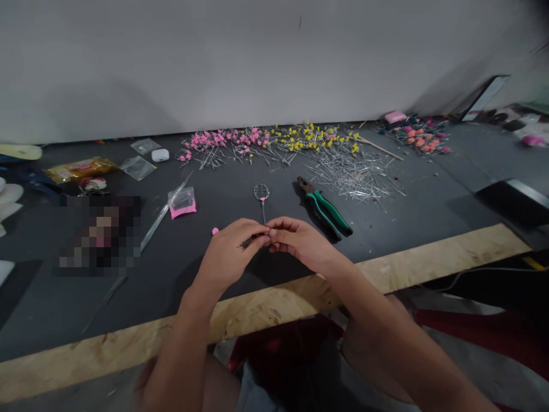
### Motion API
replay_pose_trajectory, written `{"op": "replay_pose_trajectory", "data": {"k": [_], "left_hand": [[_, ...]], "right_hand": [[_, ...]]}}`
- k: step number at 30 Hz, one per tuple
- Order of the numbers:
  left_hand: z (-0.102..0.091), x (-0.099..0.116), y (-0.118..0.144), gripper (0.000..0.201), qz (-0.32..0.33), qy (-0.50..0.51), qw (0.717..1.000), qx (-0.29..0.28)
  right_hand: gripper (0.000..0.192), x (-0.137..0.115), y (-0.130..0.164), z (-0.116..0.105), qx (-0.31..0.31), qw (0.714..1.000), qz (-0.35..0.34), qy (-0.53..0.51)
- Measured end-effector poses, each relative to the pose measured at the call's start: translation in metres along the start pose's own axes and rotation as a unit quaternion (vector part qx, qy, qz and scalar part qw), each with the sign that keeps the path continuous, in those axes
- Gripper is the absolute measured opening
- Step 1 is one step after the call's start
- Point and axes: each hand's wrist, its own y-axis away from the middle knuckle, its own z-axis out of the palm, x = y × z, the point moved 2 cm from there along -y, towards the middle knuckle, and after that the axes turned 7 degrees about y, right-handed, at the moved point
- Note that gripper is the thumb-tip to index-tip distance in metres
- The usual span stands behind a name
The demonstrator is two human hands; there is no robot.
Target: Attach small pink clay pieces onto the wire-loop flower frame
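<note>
A miniature wire racket points away from me, with a round meshed head and a bit of pink at its throat. Its thin handle runs down to the fingertips of my left hand and my right hand. Both hands are closed in a pinch, fingertips touching each other around the handle's lower end, which they hide. Left of my left hand lies a small pink lump. Green-handled pliers rest on the dark tabletop beyond my right hand.
Pink-tipped wires, yellow-tipped wires and bare wire pieces lie along the wall. Left are a bag of pink material, a long clear strip and a white case. A wooden edge borders the table's front.
</note>
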Motion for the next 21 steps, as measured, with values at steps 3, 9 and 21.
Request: {"op": "replay_pose_trajectory", "data": {"k": [3,9,21], "left_hand": [[0.001,0.0016,-0.0009,0.015,-0.005,0.013,1.0,-0.006],[0.0017,0.0005,-0.0018,0.019,-0.042,0.052,0.998,-0.021],[0.001,-0.0033,-0.0022,0.021,-0.094,0.069,0.993,-0.036]], "right_hand": [[0.02,-0.0013,-0.0009,-0.0006,0.023,1.0,0.006,0.006],[0.023,-0.0019,-0.002,-0.001,0.043,0.998,-0.011,0.047],[0.015,0.0007,-0.0032,-0.0006,0.028,0.995,-0.035,0.087]]}}
